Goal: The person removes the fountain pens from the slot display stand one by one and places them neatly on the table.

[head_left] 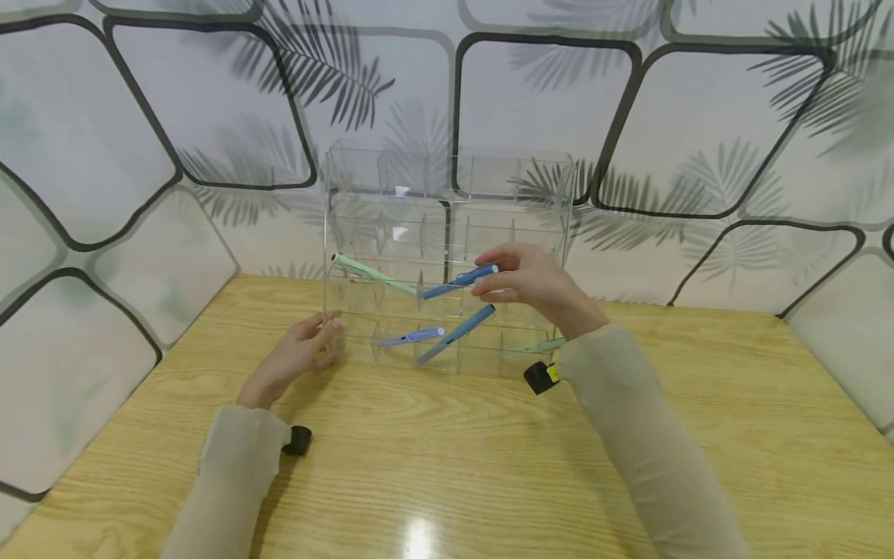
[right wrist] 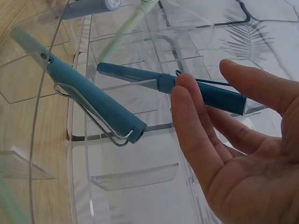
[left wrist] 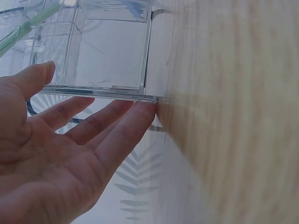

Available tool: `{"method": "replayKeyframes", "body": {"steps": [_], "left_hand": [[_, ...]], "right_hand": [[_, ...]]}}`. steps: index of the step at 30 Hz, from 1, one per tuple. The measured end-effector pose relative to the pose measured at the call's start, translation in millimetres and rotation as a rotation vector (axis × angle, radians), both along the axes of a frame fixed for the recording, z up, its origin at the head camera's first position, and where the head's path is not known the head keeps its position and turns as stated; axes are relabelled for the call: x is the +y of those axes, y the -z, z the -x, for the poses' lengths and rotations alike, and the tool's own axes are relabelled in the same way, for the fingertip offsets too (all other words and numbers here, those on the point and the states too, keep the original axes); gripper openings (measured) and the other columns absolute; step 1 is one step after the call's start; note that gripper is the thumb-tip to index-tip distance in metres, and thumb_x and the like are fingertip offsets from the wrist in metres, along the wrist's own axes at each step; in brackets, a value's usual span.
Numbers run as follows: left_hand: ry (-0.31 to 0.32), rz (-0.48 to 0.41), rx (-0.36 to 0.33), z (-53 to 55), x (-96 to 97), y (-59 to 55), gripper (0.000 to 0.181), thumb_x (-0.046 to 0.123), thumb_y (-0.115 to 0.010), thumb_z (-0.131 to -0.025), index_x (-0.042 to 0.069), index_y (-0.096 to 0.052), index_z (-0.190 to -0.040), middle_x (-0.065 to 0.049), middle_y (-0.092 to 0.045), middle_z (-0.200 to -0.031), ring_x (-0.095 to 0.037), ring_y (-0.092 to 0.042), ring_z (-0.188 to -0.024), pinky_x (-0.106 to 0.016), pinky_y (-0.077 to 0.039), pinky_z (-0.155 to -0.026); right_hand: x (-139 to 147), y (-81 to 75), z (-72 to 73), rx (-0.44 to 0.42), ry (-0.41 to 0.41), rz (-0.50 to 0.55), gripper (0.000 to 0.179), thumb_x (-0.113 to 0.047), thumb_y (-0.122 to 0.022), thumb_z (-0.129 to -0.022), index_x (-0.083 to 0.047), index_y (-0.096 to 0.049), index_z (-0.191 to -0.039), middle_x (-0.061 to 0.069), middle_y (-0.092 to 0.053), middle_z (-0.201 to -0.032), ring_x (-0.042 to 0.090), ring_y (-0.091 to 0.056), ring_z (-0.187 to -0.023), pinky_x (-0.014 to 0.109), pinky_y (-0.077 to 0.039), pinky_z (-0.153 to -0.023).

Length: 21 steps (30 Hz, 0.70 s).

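A clear plastic rack [head_left: 447,202] with rows of compartments stands on the table. My left hand [head_left: 296,357] holds its lower left side, thumb at the front edge and fingers along the outer face of the side panel [left wrist: 103,92]. My right hand [head_left: 534,283] is at the blue pen [head_left: 454,283], which slants in a middle-row compartment. In the right wrist view, the straight fingers [right wrist: 191,126] overlap this pen and the thumb stands apart from it. Below leans a teal-blue pen [right wrist: 88,95] with a wire clip.
A light green pen [head_left: 373,273] lies slanted in the rack's middle row at left. The bottom row holds a lavender pen [head_left: 414,336] and, at right, another green pen [head_left: 534,346]. Behind is a patterned wall [head_left: 545,116]; the wooden table [head_left: 419,450] stretches in front.
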<state>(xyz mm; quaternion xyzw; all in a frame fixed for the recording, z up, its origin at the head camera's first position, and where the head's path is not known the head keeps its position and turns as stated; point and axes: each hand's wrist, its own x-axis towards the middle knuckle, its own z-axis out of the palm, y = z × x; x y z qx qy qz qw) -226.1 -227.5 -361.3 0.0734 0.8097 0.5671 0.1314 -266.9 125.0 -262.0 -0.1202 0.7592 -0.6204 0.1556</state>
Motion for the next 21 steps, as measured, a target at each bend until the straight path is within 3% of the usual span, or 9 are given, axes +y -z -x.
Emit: {"method": "replayKeyframes", "body": {"steps": [5, 11, 16, 21], "left_hand": [[-0.001, 0.002, 0.002, 0.3, 0.1, 0.8, 0.066, 0.037, -0.038, -0.112, -0.002, -0.017, -0.160, -0.031, -0.008, -0.164, -0.048, -0.016, -0.148, -0.053, -0.044, -0.109], [-0.001, -0.003, -0.001, 0.3, -0.5, 0.9, 0.066, 0.037, -0.039, -0.112, -0.002, -0.017, -0.160, -0.031, -0.006, -0.164, -0.048, -0.016, -0.149, -0.053, -0.043, -0.109], [0.000, -0.002, 0.000, 0.4, -0.4, 0.9, 0.067, 0.038, -0.039, -0.112, -0.002, -0.017, -0.160, -0.032, -0.007, -0.164, -0.048, -0.016, -0.148, -0.053, -0.043, -0.109], [0.001, -0.003, 0.001, 0.3, -1.2, 0.7, 0.067, 0.037, -0.039, -0.112, -0.002, -0.017, -0.160, -0.032, -0.007, -0.163, -0.049, -0.015, -0.148, -0.054, -0.042, -0.109]], "right_hand": [[-7.2, 0.0, 1.5, 0.006, -0.002, -0.023, 0.044, 0.004, -0.070, -0.093, 0.007, -0.056, -0.134, 0.015, -0.056, -0.110, 0.027, -0.066, -0.098, 0.042, -0.057, -0.096], [-12.1, -1.5, 0.3, -0.005, 0.024, 0.016, 0.032, 0.009, -0.058, -0.099, 0.013, -0.056, -0.131, 0.019, -0.062, -0.104, 0.028, -0.071, -0.098, 0.039, -0.059, -0.093], [-10.3, -0.8, 0.0, -0.024, 0.059, 0.063, 0.030, 0.010, -0.057, -0.100, 0.014, -0.056, -0.130, 0.019, -0.064, -0.104, 0.022, -0.072, -0.092, 0.040, -0.058, -0.093], [-3.4, -2.0, -1.2, 0.008, 0.056, 0.070, 0.029, 0.009, -0.055, -0.101, 0.015, -0.055, -0.129, 0.019, -0.066, -0.106, 0.018, -0.072, -0.089, 0.039, -0.058, -0.093]]}}
